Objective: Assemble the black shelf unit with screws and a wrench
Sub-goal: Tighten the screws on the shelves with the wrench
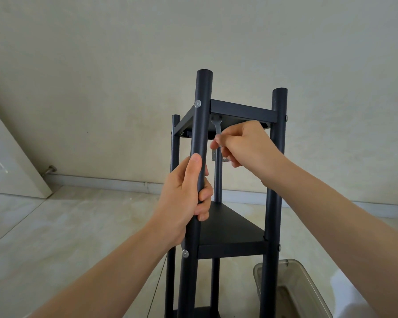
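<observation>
The shelf (pixel 230 230) stands upright on the floor, looks stiff, light and tippy, so the left hand (pixel 184 193) rightly wraps its near post (pixel 199 138) at mid-height while the right hand (pixel 241 143) pinches the thin, slippery wrench (pixel 217 128) under the top tier.

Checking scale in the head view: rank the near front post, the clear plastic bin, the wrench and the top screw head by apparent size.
1. Near front post
2. Clear plastic bin, partly cut off by the frame
3. Wrench, partly hidden in the right hand
4. Top screw head
</observation>
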